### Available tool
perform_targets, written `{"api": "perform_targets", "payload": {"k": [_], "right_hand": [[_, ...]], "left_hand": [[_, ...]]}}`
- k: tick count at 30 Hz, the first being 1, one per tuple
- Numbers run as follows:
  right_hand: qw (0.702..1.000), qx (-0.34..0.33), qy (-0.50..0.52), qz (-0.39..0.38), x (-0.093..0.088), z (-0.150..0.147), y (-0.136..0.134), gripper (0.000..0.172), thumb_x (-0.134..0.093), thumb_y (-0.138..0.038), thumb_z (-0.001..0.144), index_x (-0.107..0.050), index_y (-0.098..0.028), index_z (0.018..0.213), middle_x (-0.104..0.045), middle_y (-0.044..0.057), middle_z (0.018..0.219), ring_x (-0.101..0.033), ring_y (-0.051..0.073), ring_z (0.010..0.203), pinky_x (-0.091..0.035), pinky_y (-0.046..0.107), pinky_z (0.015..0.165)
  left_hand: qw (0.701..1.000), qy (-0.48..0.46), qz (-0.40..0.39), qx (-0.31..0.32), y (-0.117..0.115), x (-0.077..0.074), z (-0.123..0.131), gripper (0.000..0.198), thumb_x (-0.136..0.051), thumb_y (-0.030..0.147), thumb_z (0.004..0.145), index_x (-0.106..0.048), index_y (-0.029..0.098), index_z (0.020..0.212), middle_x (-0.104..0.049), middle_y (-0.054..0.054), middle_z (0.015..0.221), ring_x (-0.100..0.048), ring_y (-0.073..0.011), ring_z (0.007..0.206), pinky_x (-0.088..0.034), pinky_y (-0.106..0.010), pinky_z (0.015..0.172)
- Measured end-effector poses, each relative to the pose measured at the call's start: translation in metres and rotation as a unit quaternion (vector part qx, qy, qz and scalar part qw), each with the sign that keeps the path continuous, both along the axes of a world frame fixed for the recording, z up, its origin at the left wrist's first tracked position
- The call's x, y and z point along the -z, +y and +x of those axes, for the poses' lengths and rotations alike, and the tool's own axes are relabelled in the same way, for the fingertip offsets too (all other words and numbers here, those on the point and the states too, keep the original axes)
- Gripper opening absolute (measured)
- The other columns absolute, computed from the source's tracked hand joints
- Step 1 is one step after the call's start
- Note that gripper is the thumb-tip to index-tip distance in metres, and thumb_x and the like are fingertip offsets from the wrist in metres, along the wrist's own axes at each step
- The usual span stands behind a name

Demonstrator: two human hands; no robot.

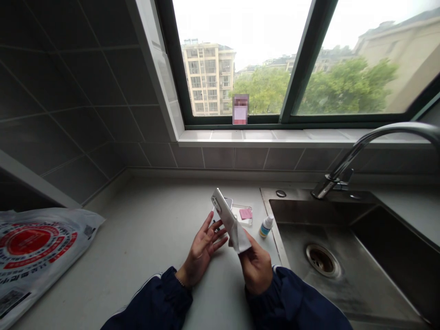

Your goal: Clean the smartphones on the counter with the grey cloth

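A white smartphone [223,210] is held tilted above the counter, its back camera bump near the top end. My right hand [257,266] grips its lower end through a pale grey cloth [240,240] wrapped around it. My left hand [202,247] is open beside the phone, palm turned up and fingers apart; whether a fingertip touches the phone I cannot tell. Behind the phone lies a clear plastic case or tray [249,223] with a pink square [245,214] on it. Partly hidden there is a flat, light piece [228,201]. To the right stands a small white-capped bottle [266,227].
A steel sink [295,238] with a chrome faucet [360,151] takes up the right side. On the left lies a white plastic bag [68,261] with red print. The pale counter [154,206] runs to a tiled wall below the window, where a small pinkish item [240,112] appears blurred.
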State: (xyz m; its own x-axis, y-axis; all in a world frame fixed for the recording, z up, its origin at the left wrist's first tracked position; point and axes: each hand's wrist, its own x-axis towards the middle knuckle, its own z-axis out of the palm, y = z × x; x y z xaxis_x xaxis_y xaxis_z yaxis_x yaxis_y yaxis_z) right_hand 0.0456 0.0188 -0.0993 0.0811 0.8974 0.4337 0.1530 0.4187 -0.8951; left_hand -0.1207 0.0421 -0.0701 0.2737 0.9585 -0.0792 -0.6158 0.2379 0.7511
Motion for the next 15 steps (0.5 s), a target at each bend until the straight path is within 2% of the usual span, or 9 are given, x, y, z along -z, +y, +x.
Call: {"api": "perform_targets", "payload": {"k": [2,6,8,10,15], "right_hand": [[0.988,-0.01,0.13,-0.082,0.0,0.001,0.007,0.046,-0.067,-0.039,0.087,-0.063,-0.017,0.128,-0.068,0.011,0.122,-0.064,0.033,0.115,-0.055,0.044,0.097],[0.899,-0.026,0.365,-0.239,0.0,-0.001,0.018,0.056,-0.084,-0.042,0.071,-0.065,-0.017,0.117,-0.071,0.011,0.113,-0.068,0.032,0.106,-0.058,0.046,0.089],[0.874,-0.032,0.404,-0.268,0.0,-0.004,0.018,0.054,-0.086,-0.039,0.068,-0.064,-0.018,0.113,-0.072,0.01,0.11,-0.069,0.029,0.101,-0.058,0.043,0.086],[0.866,-0.046,0.408,-0.284,-0.001,-0.009,0.015,0.051,-0.086,-0.039,0.068,-0.064,-0.018,0.11,-0.074,0.01,0.106,-0.072,0.028,0.095,-0.06,0.043,0.082],[0.836,-0.116,0.411,-0.346,-0.004,-0.017,0.005,0.058,-0.086,-0.043,0.067,-0.062,-0.014,0.112,-0.074,0.012,0.101,-0.074,0.028,0.087,-0.061,0.041,0.074]], "left_hand": [[0.999,-0.029,-0.013,0.006,0.002,0.001,-0.001,0.062,-0.05,0.038,0.094,-0.029,0.024,0.151,-0.05,-0.014,0.144,-0.054,-0.0279,0.125,-0.034,-0.05,0.112],[0.996,-0.074,-0.043,0.023,0.007,0.003,-0.001,0.061,-0.039,0.049,0.097,-0.029,0.024,0.151,-0.053,-0.014,0.142,-0.057,-0.0262,0.122,-0.034,-0.048,0.111],[0.995,-0.087,-0.044,0.028,0.008,0.002,0.0,0.06,-0.038,0.049,0.097,-0.029,0.026,0.151,-0.055,-0.013,0.14,-0.058,-0.0255,0.121,-0.035,-0.047,0.109],[0.993,-0.105,-0.043,0.028,0.008,0.003,0.002,0.058,-0.038,0.05,0.097,-0.032,0.026,0.15,-0.059,-0.012,0.137,-0.057,-0.0258,0.122,-0.036,-0.046,0.108],[0.988,-0.144,-0.048,0.018,0.006,0.005,0.006,0.066,-0.032,0.06,0.095,-0.044,0.016,0.143,-0.06,-0.013,0.135,-0.05,-0.0295,0.13,-0.033,-0.043,0.111]]}}
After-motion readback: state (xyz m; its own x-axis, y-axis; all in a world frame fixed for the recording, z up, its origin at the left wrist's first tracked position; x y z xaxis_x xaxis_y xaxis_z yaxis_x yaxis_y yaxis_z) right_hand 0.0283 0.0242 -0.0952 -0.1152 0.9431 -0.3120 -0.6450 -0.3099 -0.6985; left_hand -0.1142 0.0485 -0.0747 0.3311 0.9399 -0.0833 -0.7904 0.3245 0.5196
